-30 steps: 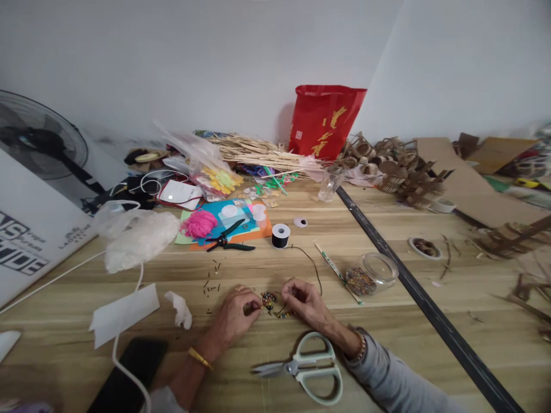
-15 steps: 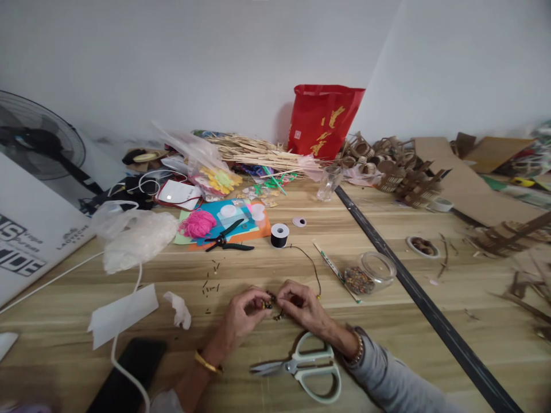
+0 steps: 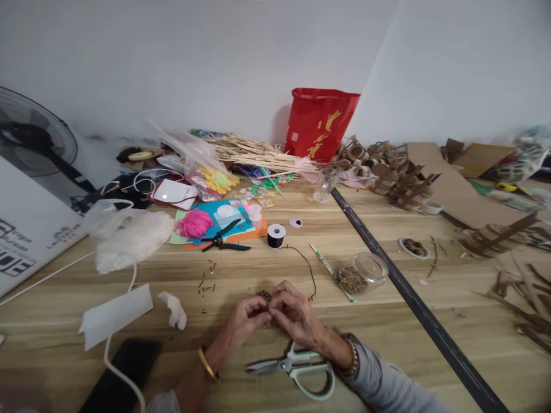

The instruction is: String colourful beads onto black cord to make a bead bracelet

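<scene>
My left hand (image 3: 244, 322) and my right hand (image 3: 298, 320) meet fingertip to fingertip, both pinched closed on a beaded cord. A cluster of its dark beads (image 3: 264, 295) shows just beyond the fingers; the rest is hidden by them. Beyond my right hand, a black cord (image 3: 309, 265) runs from a spool (image 3: 276, 236) and ends in a few yellowish beads (image 3: 312, 297) close to my knuckles. Scissors with pale green handles (image 3: 310, 378) lie below my right hand, the blades pointing left.
An open jar (image 3: 364, 273) of mixed beads lies tipped right of my hands, beside a thin green-and-white stick (image 3: 329, 269). Small dark tubes (image 3: 207, 285) are scattered to the left. Pruning pliers (image 3: 224, 238), pink yarn (image 3: 194, 223) and a phone (image 3: 123, 376) lie around.
My hands have drawn together until their fingertips touch, and my right fingers now cover most of the beads. The whole view has shifted slightly; the table items stay put.
</scene>
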The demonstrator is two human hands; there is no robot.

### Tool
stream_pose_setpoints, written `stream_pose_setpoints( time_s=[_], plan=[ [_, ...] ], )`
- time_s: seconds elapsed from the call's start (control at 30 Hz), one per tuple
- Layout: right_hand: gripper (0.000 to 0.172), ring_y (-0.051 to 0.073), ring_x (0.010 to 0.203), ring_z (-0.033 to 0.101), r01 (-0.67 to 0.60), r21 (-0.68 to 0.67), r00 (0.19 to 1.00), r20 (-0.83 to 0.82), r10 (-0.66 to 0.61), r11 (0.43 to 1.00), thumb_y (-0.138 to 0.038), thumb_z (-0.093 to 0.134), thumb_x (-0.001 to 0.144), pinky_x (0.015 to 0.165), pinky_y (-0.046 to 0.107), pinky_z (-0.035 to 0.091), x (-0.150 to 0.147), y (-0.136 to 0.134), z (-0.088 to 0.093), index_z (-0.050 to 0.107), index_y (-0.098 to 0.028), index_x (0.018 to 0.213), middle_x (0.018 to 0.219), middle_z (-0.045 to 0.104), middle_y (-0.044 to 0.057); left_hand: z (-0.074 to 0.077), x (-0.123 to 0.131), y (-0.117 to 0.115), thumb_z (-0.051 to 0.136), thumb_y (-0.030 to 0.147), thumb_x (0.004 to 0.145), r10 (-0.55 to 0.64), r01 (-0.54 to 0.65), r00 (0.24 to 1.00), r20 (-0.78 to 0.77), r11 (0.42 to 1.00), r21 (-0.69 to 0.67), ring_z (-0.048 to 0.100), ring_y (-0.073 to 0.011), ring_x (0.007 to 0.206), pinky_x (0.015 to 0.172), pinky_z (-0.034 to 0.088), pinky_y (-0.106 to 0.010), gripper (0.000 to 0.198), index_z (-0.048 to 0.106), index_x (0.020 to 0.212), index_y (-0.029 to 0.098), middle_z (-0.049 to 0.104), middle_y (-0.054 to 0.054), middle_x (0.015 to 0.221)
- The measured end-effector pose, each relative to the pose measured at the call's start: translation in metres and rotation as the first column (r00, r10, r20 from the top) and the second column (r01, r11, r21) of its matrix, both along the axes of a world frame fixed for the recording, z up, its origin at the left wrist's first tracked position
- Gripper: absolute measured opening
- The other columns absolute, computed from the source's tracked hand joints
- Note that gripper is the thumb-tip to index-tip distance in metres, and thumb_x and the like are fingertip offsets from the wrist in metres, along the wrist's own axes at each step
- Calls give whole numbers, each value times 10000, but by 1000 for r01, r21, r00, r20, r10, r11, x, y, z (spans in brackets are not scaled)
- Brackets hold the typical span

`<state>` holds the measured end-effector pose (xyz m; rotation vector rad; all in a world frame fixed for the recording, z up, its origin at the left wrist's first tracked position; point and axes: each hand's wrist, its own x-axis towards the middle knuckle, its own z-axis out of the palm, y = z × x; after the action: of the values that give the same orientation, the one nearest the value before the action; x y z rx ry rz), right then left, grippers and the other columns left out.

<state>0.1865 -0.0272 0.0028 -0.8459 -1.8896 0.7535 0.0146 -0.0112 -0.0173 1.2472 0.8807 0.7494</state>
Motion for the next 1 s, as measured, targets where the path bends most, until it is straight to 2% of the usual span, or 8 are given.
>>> stream_pose_setpoints(
  time_s=[0.1,0.2,0.27,0.37,0.5,0.77,0.9,1.0],
  plan=[
    [82,196,859,573,43,82,995,90,-50,996,-219,531,895,728,307,489,10,2,7,588,-198,950,918,583,75,2,-1,-1,733,422,677,12,-11,1000,-21,999,37,529,-129,575,577,410,-233,306,624,629,140,595,10,579],
    [308,244,1029,539,179,226,943,237,-233,957,-258,581,874,853,377,472,39,9,21,520,-204,1171,1085,558,115,2,-2,-3,712,416,706,10,-7,999,-36,997,75,542,-133,584,580,414,-235,296,635,637,138,615,-6,599],
    [474,287,1140,480,314,351,866,275,-418,882,-340,621,847,946,448,422,68,15,32,457,-206,1271,1204,498,143,1,-2,-4,710,401,716,-10,16,998,-62,994,106,544,-133,593,579,409,-233,281,646,644,138,622,-12,612],
    [692,357,1231,396,516,501,636,320,-702,695,-526,673,761,1006,542,333,117,21,41,425,-207,1323,1289,448,163,-1,-1,-6,711,398,714,-50,64,994,-102,988,143,536,-133,587,561,399,-229,272,656,638,143,623,-15,608],
    [835,394,1259,375,620,528,444,374,-814,581,-703,602,705,987,560,343,165,19,33,425,-180,1331,1321,432,191,-7,1,-7,698,401,710,-81,105,988,-130,976,189,535,-137,575,539,405,-224,255,659,639,159,636,-20,613],
    [758,291,900,663,718,107,574,467,-672,687,-665,623,710,692,380,545,183,13,14,484,-177,1273,996,665,142,0,-3,-16,649,284,731,-82,153,960,-267,954,259,589,-161,685,653,451,-231,133,682,714,156,677,-29,710],
    [747,304,876,664,716,229,528,440,-726,659,-643,671,673,725,426,538,162,21,35,527,-163,1228,992,664,151,7,-2,-19,640,206,734,-86,204,928,-363,932,301,590,-152,688,671,439,-225,72,690,712,159,680,-16,717],
    [707,281,916,649,614,257,653,366,-663,746,-566,691,706,752,406,543,131,31,57,496,-172,1260,1072,633,145,5,-1,-20,641,176,732,-79,218,921,-381,916,336,597,-153,692,673,435,-226,59,695,719,155,683,-20,726]
  ],
)
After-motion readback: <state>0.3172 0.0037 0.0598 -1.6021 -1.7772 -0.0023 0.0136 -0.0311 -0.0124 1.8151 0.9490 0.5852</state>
